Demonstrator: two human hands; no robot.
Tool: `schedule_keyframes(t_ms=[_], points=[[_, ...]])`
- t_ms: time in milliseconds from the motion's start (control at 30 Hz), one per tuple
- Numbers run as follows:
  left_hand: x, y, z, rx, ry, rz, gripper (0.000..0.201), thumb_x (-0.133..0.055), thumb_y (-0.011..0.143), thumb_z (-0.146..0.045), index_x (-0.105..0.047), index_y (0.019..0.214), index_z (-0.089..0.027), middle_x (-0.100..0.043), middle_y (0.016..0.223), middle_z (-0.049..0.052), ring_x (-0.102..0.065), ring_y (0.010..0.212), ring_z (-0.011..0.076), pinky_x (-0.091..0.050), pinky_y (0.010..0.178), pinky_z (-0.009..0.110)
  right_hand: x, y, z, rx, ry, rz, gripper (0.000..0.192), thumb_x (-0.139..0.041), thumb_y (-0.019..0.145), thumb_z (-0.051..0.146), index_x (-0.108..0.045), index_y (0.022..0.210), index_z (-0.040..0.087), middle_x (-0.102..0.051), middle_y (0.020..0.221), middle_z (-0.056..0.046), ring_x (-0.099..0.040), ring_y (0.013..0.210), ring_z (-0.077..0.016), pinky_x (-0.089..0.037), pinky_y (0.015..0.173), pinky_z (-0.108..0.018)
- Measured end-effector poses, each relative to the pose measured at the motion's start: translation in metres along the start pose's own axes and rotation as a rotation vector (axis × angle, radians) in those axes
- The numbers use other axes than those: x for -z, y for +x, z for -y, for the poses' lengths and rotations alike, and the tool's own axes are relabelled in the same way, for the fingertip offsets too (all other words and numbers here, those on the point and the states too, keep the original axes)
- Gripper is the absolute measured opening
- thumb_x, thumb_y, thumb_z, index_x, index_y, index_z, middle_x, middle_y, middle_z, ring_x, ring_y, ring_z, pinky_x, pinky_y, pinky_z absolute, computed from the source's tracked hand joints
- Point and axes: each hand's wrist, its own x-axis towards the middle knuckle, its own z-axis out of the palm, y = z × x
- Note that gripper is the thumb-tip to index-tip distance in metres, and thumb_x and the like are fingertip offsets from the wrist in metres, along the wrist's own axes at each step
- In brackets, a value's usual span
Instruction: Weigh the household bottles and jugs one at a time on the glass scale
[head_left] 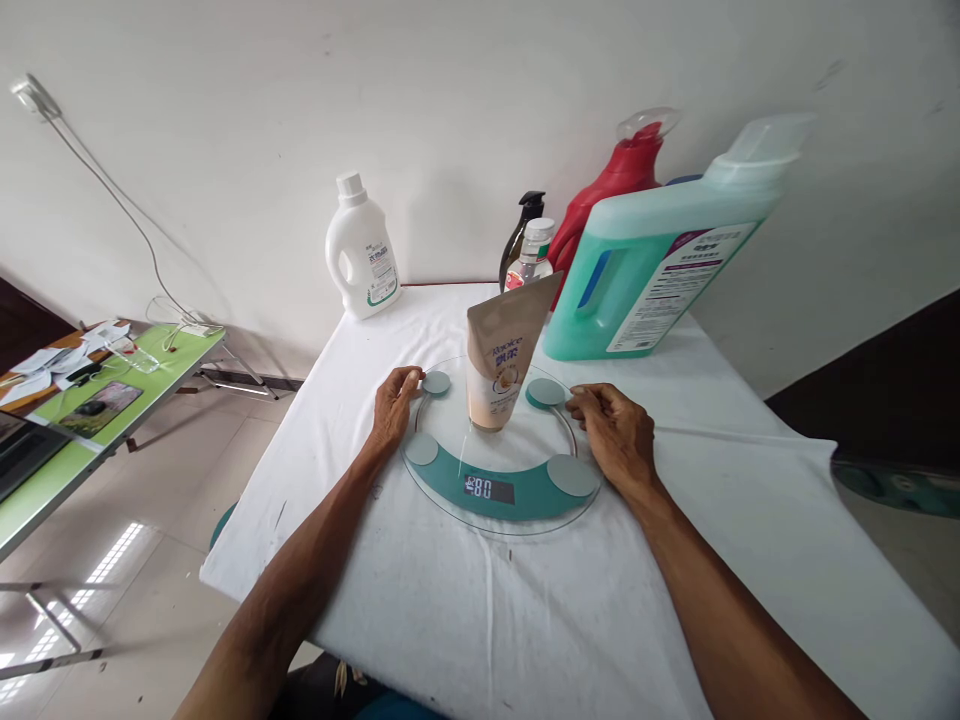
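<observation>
A round glass scale (pixel 480 505) with a green band lies on the white tablecloth, its lit display showing figures that look like 80. On the glass stands a beige Rejoice tube (pixel 501 365), upright on its cap and touched by neither hand. My left hand (pixel 396 405) is closed at the scale's left rim, beside the far left round pad. At the right rim my right hand (pixel 616 428) is closed too, thumb and fingers pinched together near the far right pad. The fingertips under the rim are partly hidden.
Behind the scale stand a green jug (pixel 600 270), a red bottle (pixel 600 195), a clear bottle (pixel 531 250) and a dark pump bottle (pixel 517 240). A white detergent bottle (pixel 364 250) is at back left. Further left is a green table (pixel 161 350) with papers.
</observation>
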Motion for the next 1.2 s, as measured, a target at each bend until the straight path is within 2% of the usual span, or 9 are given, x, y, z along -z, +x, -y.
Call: schedule_keyframes(t_ms=[433,533,633,700,800,867,967,1033,1200], points=[[0.000,-0.001,-0.004,0.009,0.003,0.012,0.055,-0.061,0.097,-0.071,-0.073,0.107,-0.018,-0.076,0.118,0.013,-0.071,0.118,0.0302,-0.062,0.097,0.042,0.001,-0.001,0.004,-0.015,-0.001,0.022,0.031,-0.058,0.086,0.057,-0.069,0.085,0.028,-0.077,0.080,-0.005,-0.072,0.079,-0.0271,-0.055,0.080,-0.040],[0.003,-0.005,-0.018,-0.029,0.057,-0.006,0.055,-0.058,0.099,-0.071,-0.073,0.113,-0.019,-0.076,0.124,0.014,-0.070,0.124,0.0326,-0.057,0.107,0.047,0.001,-0.001,0.005,-0.002,0.008,0.017,0.033,-0.057,0.084,0.059,-0.068,0.084,0.028,-0.078,0.079,-0.006,-0.071,0.078,-0.0271,-0.053,0.080,-0.040],[0.002,-0.010,-0.042,-0.170,0.156,0.002,0.057,-0.061,0.099,-0.070,-0.070,0.127,-0.021,-0.073,0.138,0.015,-0.064,0.137,0.0346,-0.044,0.122,0.054,0.003,-0.002,0.008,0.024,0.005,0.010,0.038,-0.055,0.083,0.063,-0.068,0.081,0.027,-0.077,0.077,-0.006,-0.069,0.075,-0.0268,-0.051,0.077,-0.039],[-0.004,-0.013,-0.059,-0.229,0.164,0.084,0.068,-0.073,0.092,-0.069,-0.063,0.140,-0.022,-0.069,0.147,0.015,-0.061,0.143,0.0364,-0.041,0.125,0.056,0.005,-0.003,0.011,0.028,0.012,0.026,0.041,-0.054,0.083,0.066,-0.068,0.082,0.027,-0.077,0.077,-0.007,-0.069,0.073,-0.0267,-0.050,0.075,-0.038],[-0.023,-0.013,-0.078,-0.233,0.167,0.236,0.090,-0.093,0.074,-0.059,-0.057,0.148,-0.023,-0.067,0.150,0.016,-0.062,0.142,0.0389,-0.047,0.120,0.055,0.007,-0.003,0.013,0.031,0.024,0.055,0.045,-0.051,0.085,0.068,-0.068,0.085,0.026,-0.078,0.081,-0.008,-0.072,0.078,-0.0281,-0.050,0.075,-0.038],[-0.038,-0.012,-0.085,-0.178,0.183,0.280,0.084,-0.099,0.068,-0.051,-0.064,0.139,-0.021,-0.074,0.139,0.015,-0.069,0.129,0.0388,-0.055,0.110,0.052,0.008,-0.003,0.013,0.021,0.030,0.061,0.046,-0.051,0.085,0.070,-0.068,0.086,0.027,-0.079,0.082,-0.008,-0.073,0.080,-0.0290,-0.051,0.076,-0.038],[-0.057,-0.011,-0.086,-0.056,0.170,0.338,0.052,-0.096,0.071,-0.046,-0.075,0.109,-0.017,-0.083,0.111,0.012,-0.078,0.103,0.0356,-0.062,0.090,0.047,0.008,-0.003,0.011,0.005,0.042,0.058,0.048,-0.050,0.084,0.071,-0.068,0.087,0.027,-0.079,0.081,-0.008,-0.074,0.080,-0.0297,-0.051,0.076,-0.039],[-0.065,-0.012,-0.083,-0.024,0.153,0.364,0.038,-0.093,0.073,-0.043,-0.077,0.096,-0.017,-0.083,0.101,0.011,-0.079,0.094,0.0337,-0.064,0.083,0.044,0.007,-0.002,0.010,0.011,0.049,0.058,0.049,-0.050,0.085,0.072,-0.068,0.087,0.027,-0.078,0.081,-0.008,-0.073,0.080,-0.0295,-0.051,0.075,-0.038],[-0.067,-0.009,-0.083,-0.029,0.112,0.265,0.031,-0.091,0.074,-0.039,-0.080,0.092,-0.015,-0.084,0.096,0.011,-0.081,0.090,0.0322,-0.065,0.080,0.041,0.008,-0.002,0.008,0.035,0.069,0.056,0.047,-0.050,0.087,0.070,-0.068,0.088,0.026,-0.078,0.080,-0.007,-0.073,0.078,-0.0276,-0.051,0.074,-0.037]])
